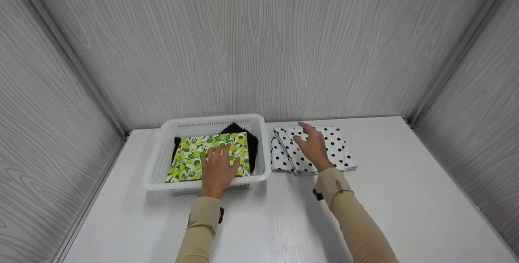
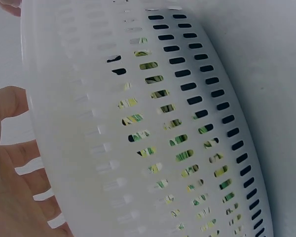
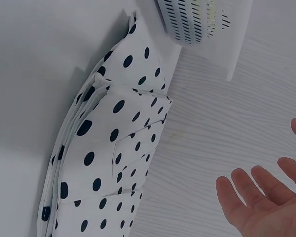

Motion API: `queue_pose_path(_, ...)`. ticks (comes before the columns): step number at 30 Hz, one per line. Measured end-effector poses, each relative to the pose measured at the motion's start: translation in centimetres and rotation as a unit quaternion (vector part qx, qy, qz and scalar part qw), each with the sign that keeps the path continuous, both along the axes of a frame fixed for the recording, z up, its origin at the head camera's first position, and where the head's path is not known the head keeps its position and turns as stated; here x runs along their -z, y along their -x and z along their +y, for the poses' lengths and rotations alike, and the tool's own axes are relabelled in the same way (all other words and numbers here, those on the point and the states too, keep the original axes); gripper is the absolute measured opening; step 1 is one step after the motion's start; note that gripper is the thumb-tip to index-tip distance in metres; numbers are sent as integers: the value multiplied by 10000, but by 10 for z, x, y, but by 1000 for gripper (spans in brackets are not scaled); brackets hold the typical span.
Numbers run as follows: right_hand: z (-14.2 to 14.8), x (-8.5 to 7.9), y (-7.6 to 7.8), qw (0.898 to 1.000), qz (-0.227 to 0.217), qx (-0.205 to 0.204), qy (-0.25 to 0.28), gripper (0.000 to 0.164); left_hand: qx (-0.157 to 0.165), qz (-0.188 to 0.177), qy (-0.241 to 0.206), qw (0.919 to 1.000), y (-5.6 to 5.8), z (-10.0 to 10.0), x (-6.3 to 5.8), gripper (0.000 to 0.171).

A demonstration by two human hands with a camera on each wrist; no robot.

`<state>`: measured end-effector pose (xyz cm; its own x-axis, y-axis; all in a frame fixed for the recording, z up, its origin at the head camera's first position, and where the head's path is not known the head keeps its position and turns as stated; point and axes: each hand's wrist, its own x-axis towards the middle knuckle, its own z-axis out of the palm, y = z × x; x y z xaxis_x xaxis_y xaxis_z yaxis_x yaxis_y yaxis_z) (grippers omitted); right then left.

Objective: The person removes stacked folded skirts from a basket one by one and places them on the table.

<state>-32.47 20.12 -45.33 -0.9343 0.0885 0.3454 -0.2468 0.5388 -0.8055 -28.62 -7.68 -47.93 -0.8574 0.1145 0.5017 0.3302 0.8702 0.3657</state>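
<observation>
A folded cloth with a green and yellow lemon print [image 1: 192,153] lies in a white plastic basket [image 1: 265,149], on top of a dark cloth [image 1: 252,153]. My left hand [image 1: 218,169] is over the lemon cloth, its fingers extended across it. In the left wrist view the basket's slotted wall [image 2: 89,148] hides part of the cloth. To the right of the basket lies a folded white cloth with black polka dots [image 1: 334,149]. Above it my right hand [image 1: 313,145] hovers with spread, relaxed fingers and holds nothing; the right wrist view shows this hand [image 3: 266,207] apart from the cloth.
Everything stands on a white table [image 1: 389,198]. A grey wood-grain panel [image 1: 259,52] rises directly behind the basket and the dotted cloth, with side panels at left and right. The basket's right side is close to the dotted cloth's left edge.
</observation>
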Motion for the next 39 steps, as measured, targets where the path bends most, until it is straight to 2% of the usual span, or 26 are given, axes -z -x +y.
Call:
queue_pose_path(8,-14,0,1,9990,165,-254,323,48,-150,-220,88,9996,0,-11,-1,49)
queue_pose_path(18,-26,2,0,9973,376,-380,501,46,-116,-143,10,9998,2,-21,2,49)
queue_pose_path(30,-50,-1,-2,9949,132,-766,647,48,-388,-338,27,9987,1,-44,5,55)
queue_pose_path(39,-68,-1,-4,9916,34,-989,832,44,-458,-235,-74,9986,5,-61,8,53)
